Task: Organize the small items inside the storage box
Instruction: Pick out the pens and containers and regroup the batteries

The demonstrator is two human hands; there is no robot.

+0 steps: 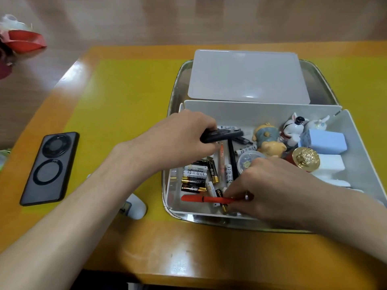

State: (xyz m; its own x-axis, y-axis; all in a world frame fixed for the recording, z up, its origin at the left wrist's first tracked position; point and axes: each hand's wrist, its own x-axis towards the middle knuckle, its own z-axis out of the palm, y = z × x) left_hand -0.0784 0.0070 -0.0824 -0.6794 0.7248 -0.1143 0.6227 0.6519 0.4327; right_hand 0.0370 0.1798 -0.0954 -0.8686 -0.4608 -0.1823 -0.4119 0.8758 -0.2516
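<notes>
Both hands work inside the open storage box [247, 110], each holding a pen-like item.

The right hand [270, 185] pinches the near end of a red pen [206, 199], which lies low in the box with its long axis running from the fingertips out toward the left wall, almost parallel to the near rim. The left hand [184, 137], farther into the box, curls around a bundle of black pens [224, 135] whose long axis also runs left to right, above the loose batteries [194, 178] that lie between the two hands. The red pen lies nearer the right hand; joining it to the bundle would likely mean carrying it away from the body toward the left hand. The box lid [248, 77] lies beyond both hands.
</notes>
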